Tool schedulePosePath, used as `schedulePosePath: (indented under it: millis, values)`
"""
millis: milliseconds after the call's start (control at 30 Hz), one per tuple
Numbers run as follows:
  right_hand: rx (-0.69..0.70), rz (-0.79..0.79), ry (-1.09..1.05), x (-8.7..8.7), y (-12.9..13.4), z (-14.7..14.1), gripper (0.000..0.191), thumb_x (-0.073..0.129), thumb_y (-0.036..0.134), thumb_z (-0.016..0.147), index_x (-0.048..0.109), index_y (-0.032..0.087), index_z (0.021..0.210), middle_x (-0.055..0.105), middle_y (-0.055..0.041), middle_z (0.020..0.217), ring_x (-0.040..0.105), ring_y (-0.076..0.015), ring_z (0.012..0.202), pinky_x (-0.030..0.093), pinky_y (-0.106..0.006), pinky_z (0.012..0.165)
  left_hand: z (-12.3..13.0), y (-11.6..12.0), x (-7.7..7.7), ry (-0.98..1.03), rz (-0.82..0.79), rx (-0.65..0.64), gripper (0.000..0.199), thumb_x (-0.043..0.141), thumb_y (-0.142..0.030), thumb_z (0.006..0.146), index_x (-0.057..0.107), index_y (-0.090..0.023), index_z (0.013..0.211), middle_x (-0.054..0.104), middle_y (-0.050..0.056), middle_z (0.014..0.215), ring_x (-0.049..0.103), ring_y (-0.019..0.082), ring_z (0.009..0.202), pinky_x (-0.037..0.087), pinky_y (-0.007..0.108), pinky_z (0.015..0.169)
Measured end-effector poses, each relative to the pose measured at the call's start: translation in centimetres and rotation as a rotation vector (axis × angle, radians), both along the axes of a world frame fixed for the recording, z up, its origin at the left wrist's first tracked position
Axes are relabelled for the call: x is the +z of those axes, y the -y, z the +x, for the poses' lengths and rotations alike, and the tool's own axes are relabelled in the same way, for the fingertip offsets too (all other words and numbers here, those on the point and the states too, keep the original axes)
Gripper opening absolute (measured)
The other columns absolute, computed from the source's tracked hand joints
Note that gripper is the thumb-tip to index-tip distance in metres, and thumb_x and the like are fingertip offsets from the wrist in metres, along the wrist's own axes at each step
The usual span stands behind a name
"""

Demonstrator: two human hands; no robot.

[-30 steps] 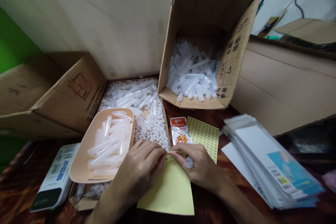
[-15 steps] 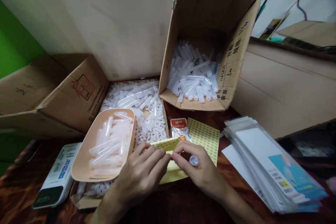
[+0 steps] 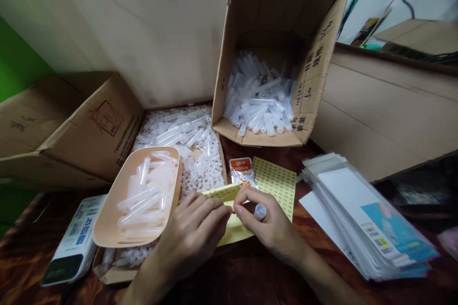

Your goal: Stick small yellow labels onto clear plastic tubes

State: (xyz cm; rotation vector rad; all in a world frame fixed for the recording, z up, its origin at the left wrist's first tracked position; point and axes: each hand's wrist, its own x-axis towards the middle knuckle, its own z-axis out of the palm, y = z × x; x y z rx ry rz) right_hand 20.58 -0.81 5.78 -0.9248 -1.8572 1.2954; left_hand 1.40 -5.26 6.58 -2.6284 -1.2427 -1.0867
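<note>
My left hand (image 3: 200, 233) is closed, its fingertips pinching the folded-up part of a yellow sheet of small round stickers (image 3: 277, 181). Thumb and forefinger of my right hand (image 3: 268, 228) meet right beside the left fingertips; anything tiny between them is too small to make out. A translucent plastic tube (image 3: 260, 212) is tucked in the right hand's curled fingers, its round end showing. Left of my hands, a peach plastic basin (image 3: 103, 221) holds several similar tubes (image 3: 143, 207).
A tilted cardboard box (image 3: 325, 64) holds many tubes. Small white caps (image 3: 203, 174) fill a low tray behind the basin. Around stand an open carton (image 3: 89, 124), a red-and-white packet (image 3: 241, 171), a stack of plastic sleeves (image 3: 358, 209) and a white device (image 3: 73, 243).
The whole view has shifted slightly, with things appearing a little further left and up. Both hands keep nearly the same pose at the sheet, fingertips together.
</note>
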Motion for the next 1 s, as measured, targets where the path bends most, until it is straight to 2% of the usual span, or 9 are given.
schedulePosePath:
  millis: [233, 433, 600, 667, 733, 833, 900, 933, 1000]
  values:
    - [0.012, 0.062, 0.008, 0.1, 0.0, -0.1, 0.018, 0.054, 0.022, 0.097, 0.06, 0.019, 0.08, 0.06, -0.0009, 0.077, 0.056, -0.0161, 0.072, 0.043, -0.026, 0.067, 0.1, 0.2, -0.8, 0.214, -0.145, 0.014, 0.016, 0.064, -0.007, 0.093, 0.065, -0.015, 0.106, 0.071, 0.006, 0.094, 0.066, 0.018, 0.086, 0.053, 0.031, 0.076]
    - [0.055, 0.118, 0.038, 0.1, 0.1, 0.4, 0.019, 0.054, 0.023, 0.099, 0.061, 0.021, 0.081, 0.062, -0.0006, 0.076, 0.06, -0.0166, 0.071, 0.046, -0.026, 0.065, 0.4, 0.5, -0.4, 0.29, -0.291, 0.039, 0.007, 0.063, -0.01, 0.094, 0.068, -0.016, 0.094, 0.072, 0.005, 0.085, 0.067, 0.018, 0.081, 0.055, 0.029, 0.073]
    - [0.092, 0.314, 0.073, -1.3, -0.7, 0.8, 0.01, 0.058, 0.023, 0.098, 0.067, 0.027, 0.094, 0.072, -0.0024, 0.086, 0.071, -0.0204, 0.078, 0.055, -0.026, 0.066, 0.7, 0.5, 0.6, 0.174, -0.235, 0.134, 0.007, 0.066, -0.016, 0.092, 0.068, -0.015, 0.085, 0.072, 0.004, 0.078, 0.068, 0.017, 0.072, 0.055, 0.029, 0.067]
    - [0.103, 0.45, 0.061, -2.0, -0.8, 0.7, 0.018, 0.057, 0.019, 0.096, 0.066, 0.029, 0.108, 0.075, -0.0034, 0.095, 0.074, -0.0212, 0.084, 0.058, -0.025, 0.069, -0.4, 0.6, 2.2, 0.08, -0.175, 0.229, 0.008, 0.063, -0.014, 0.092, 0.067, -0.015, 0.084, 0.071, 0.004, 0.076, 0.067, 0.017, 0.07, 0.054, 0.03, 0.064]
    - [0.127, 0.567, 0.067, -2.7, -0.7, 0.5, 0.029, 0.053, 0.014, 0.096, 0.064, 0.029, 0.118, 0.076, -0.0044, 0.1, 0.076, -0.0211, 0.087, 0.059, -0.025, 0.07, -3.0, 0.8, 5.0, 0.045, -0.096, 0.364, 0.012, 0.06, -0.014, 0.094, 0.067, -0.016, 0.085, 0.071, 0.002, 0.077, 0.067, 0.015, 0.069, 0.053, 0.028, 0.063]
    - [0.158, 0.638, 0.141, -3.5, -0.2, 0.3, 0.033, 0.048, 0.011, 0.095, 0.063, 0.027, 0.12, 0.075, -0.0062, 0.1, 0.075, -0.0212, 0.083, 0.058, -0.027, 0.065, -9.3, 0.6, 10.2, -0.063, 0.171, 0.806, 0.021, 0.065, -0.034, 0.094, 0.07, -0.017, 0.082, 0.069, -0.003, 0.074, 0.062, 0.01, 0.062, 0.048, 0.028, 0.062]
    - [0.17, 0.629, 0.231, -3.6, 0.2, 0.2, 0.034, 0.045, 0.01, 0.094, 0.064, 0.025, 0.117, 0.073, -0.0072, 0.098, 0.074, -0.0217, 0.08, 0.056, -0.029, 0.064, -13.9, -0.2, 13.1, -0.045, 0.271, 1.048, 0.031, 0.061, -0.04, 0.095, 0.071, -0.012, 0.087, 0.067, -0.001, 0.074, 0.065, 0.015, 0.071, 0.04, 0.033, 0.065]
    - [0.171, 0.621, 0.279, -3.5, 0.3, 0.2, 0.034, 0.044, 0.008, 0.093, 0.065, 0.024, 0.116, 0.072, -0.0076, 0.097, 0.073, -0.0221, 0.079, 0.055, -0.03, 0.063, -15.8, -0.7, 14.1, -0.04, 0.29, 1.153, 0.035, 0.065, -0.043, 0.091, 0.071, -0.01, 0.08, 0.06, -0.002, 0.065, 0.067, 0.019, 0.077, 0.033, 0.033, 0.063]
    - [0.147, 0.626, 0.355, -3.1, 0.4, 0.3, 0.034, 0.043, 0.006, 0.092, 0.066, 0.022, 0.113, 0.071, -0.0086, 0.096, 0.071, -0.0227, 0.079, 0.055, -0.03, 0.064, -18.0, -1.5, 15.0, -0.046, 0.244, 1.188, 0.044, 0.06, -0.039, 0.096, 0.064, -0.001, 0.074, 0.051, -0.001, 0.061, 0.063, 0.025, 0.106, 0.018, 0.038, 0.066]
